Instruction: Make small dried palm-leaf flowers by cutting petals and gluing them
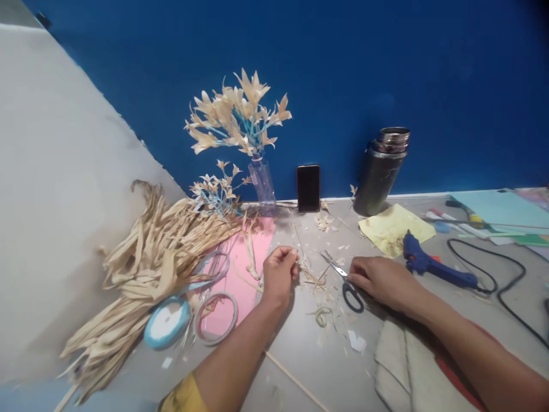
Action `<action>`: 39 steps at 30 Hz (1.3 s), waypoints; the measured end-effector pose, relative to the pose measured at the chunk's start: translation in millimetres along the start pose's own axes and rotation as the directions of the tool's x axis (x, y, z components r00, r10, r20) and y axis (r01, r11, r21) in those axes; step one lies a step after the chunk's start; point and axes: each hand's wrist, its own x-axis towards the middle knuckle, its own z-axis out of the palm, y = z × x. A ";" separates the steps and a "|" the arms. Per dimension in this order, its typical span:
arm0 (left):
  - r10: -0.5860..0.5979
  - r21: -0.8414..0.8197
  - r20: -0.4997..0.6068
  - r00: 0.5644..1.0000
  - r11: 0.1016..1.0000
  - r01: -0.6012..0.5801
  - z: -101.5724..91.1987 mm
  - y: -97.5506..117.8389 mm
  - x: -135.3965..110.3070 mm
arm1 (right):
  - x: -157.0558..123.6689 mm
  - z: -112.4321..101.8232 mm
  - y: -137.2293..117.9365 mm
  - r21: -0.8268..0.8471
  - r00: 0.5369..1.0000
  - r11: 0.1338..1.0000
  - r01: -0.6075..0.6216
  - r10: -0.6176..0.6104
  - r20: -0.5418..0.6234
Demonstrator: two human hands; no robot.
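My left hand is closed in a pinch on a thin dried straw strip over the grey table. My right hand lies on the table with its fingers curled over the black handles of a pair of scissors, whose blades point up and left. Small straw scraps lie between the two hands.
A heap of dried husk strips lies at left beside a blue ribbon roll, a clear tape ring and pink paper. At the back stand a vase of straw flowers, a phone and a flask. A blue glue gun with its cord lies at right.
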 end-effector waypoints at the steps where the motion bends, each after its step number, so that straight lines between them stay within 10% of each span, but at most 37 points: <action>1: -0.003 0.011 0.001 1.000 1.000 0.003 0.6 0.7 -1.6 | 0.2 -0.1 0.0 0.009 1.000 1.000 -0.009 0.009 0.006; 17: -0.057 -0.056 0.049 0.997 0.997 0.060 10.8 11.5 -12.9 | 0.7 -1.0 3.3 -0.084 0.998 0.996 0.042 -0.045 -0.034; 28: 0.005 -0.348 0.036 0.999 0.937 0.008 0.4 80.9 -12.0 | -0.9 6.8 8.9 -0.133 0.990 0.988 0.079 -0.093 -0.105; 39: 0.223 -0.375 -0.178 0.958 0.885 -0.276 -69.8 133.9 -22.7 | -1.8 11.5 8.3 -0.100 0.981 0.985 0.143 -0.154 -0.115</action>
